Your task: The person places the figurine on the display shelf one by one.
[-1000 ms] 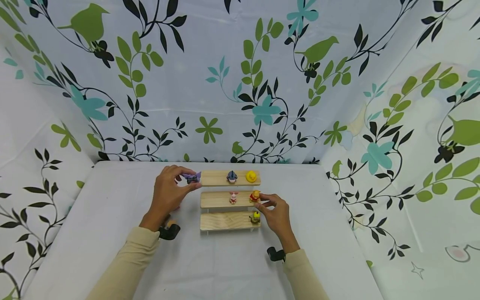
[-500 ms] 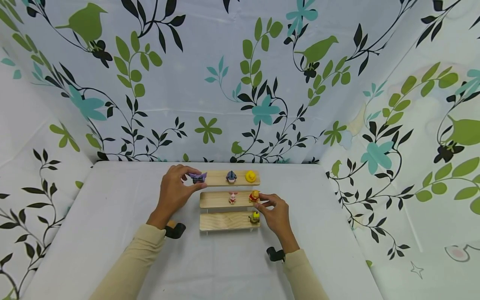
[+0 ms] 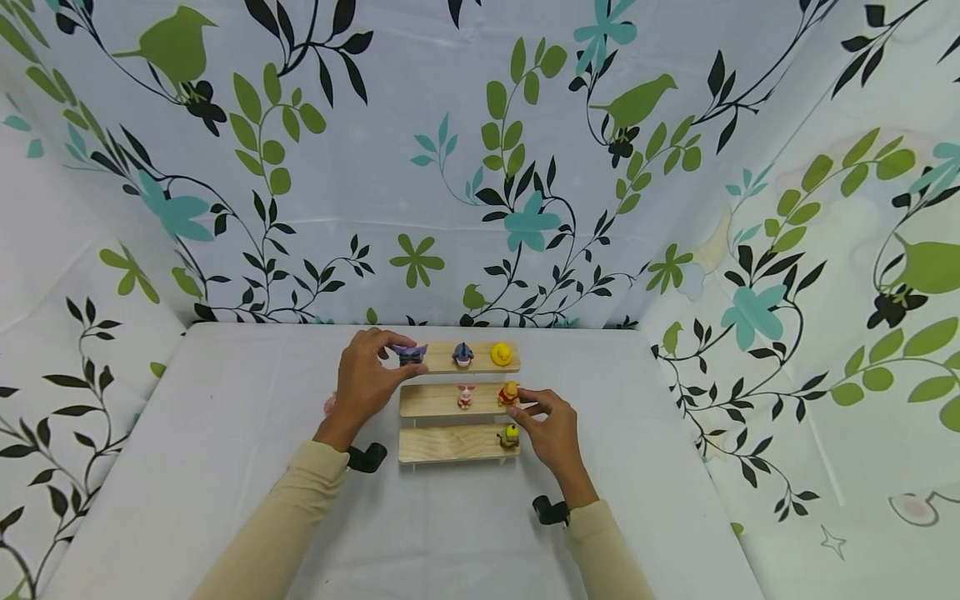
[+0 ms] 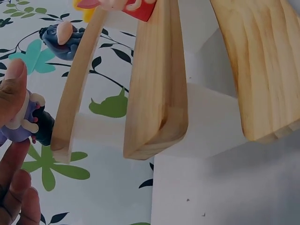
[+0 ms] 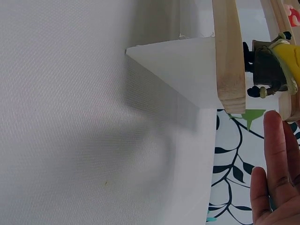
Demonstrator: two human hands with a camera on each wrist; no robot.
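Moved rightward since the earlier frame, the left hand (image 3: 364, 379) pinches the purple figurine (image 3: 412, 357) at the left end of the rear shelf (image 3: 441, 366), while the right hand (image 3: 553, 423) is at the red-shirted figurine (image 3: 509, 392), its grip not determinable.

Before you, a white table (image 3: 240, 392) below pale cloth walls (image 3: 405, 175) with green birds (image 3: 176, 50), black leaves (image 3: 355, 77) and teal flowers (image 3: 532, 221).
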